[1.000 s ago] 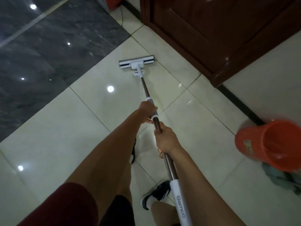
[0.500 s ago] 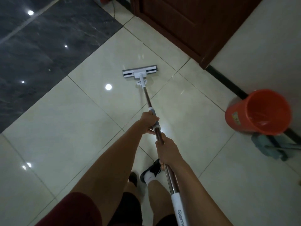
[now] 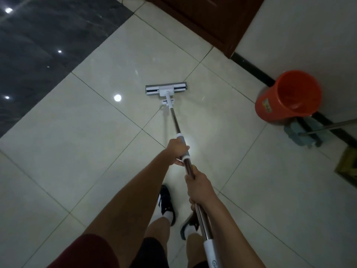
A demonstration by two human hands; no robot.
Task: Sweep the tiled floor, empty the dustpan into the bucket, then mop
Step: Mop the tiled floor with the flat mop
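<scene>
Your left hand and right hand still grip the mop, its head now nearer you, orange bucket further into view on the right

The white grip sleeve at the near end of the mop handle carries grey lettering, cut off by the bottom edge of the view; only a "G" and part of a following character can be made out. The orange bucket bears a small rectangular label on its outer wall, and its print is too small and blurred to read. No other text, number or sign is legible.
</scene>
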